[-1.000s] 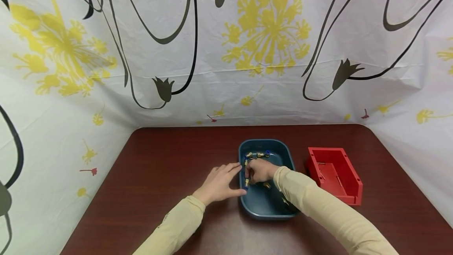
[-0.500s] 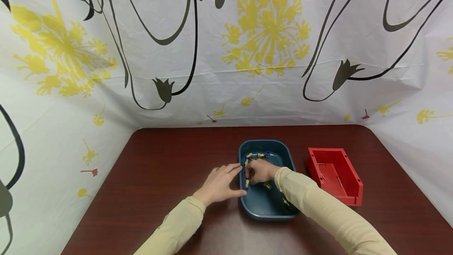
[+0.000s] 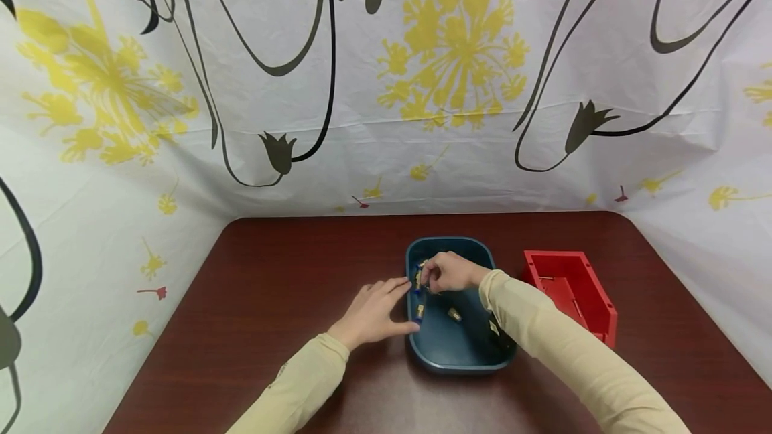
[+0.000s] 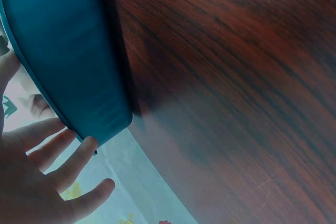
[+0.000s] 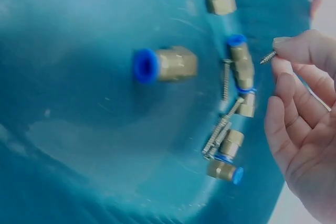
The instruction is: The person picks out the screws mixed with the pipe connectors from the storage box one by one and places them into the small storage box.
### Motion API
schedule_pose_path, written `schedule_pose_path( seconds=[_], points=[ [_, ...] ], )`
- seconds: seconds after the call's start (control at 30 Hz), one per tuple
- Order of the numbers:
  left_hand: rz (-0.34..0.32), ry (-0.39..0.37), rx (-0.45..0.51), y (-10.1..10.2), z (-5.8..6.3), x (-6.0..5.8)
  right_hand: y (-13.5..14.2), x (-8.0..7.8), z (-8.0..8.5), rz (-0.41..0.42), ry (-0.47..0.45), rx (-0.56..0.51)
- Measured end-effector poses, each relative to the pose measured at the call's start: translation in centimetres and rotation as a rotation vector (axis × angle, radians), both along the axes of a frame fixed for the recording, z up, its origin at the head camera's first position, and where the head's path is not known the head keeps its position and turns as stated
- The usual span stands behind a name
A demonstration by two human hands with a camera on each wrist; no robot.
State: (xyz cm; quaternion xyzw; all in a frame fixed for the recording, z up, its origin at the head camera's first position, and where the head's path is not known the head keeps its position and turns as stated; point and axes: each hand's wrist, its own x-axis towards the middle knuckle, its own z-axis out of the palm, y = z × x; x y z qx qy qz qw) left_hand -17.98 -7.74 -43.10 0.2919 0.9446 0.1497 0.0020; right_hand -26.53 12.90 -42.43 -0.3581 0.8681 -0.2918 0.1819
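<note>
My right hand (image 3: 451,272) pinches a small metal screw (image 5: 268,57) between thumb and fingertip, held over the blue tray (image 3: 461,368). Beneath it lie several brass fittings with blue collars (image 5: 243,66), mostly strung along one wall, and a few loose screws (image 5: 214,135) among them. One fitting (image 5: 169,65) sits apart, nearer the tray's middle. With fingers spread and nearly straight, my left hand (image 3: 372,311) touches the tray's left rim; the left wrist view shows its fingertips (image 4: 88,144) against that edge. My right forearm hides part of the tray.
A red bin (image 3: 605,317) stands right of the tray, with a few thin metal pieces in it, partly behind my right sleeve. Both containers rest on a dark wooden table (image 3: 289,273). A patterned cloth (image 3: 338,86) hangs behind and beside the table.
My right hand has moved a little up and away from the tray's left wall, uncovering fittings there. Its forearm now covers more of the red bin. The left hand stays in place.
</note>
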Motion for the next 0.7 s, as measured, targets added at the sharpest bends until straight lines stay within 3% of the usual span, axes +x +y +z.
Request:
schedule_pose_path(
  seconds=[0.23, 0.7],
  points=[
    [0.005, -0.018, -0.004, 0.0, 0.2, 0.1, 0.9, -0.2, 1.7, 0.006, -0.01, -0.066],
    [0.015, -0.022, -0.014, 0.2, 0.3, 0.1, 3.4, -0.3, 4.8, -0.047, -0.008, -0.049]
  ],
)
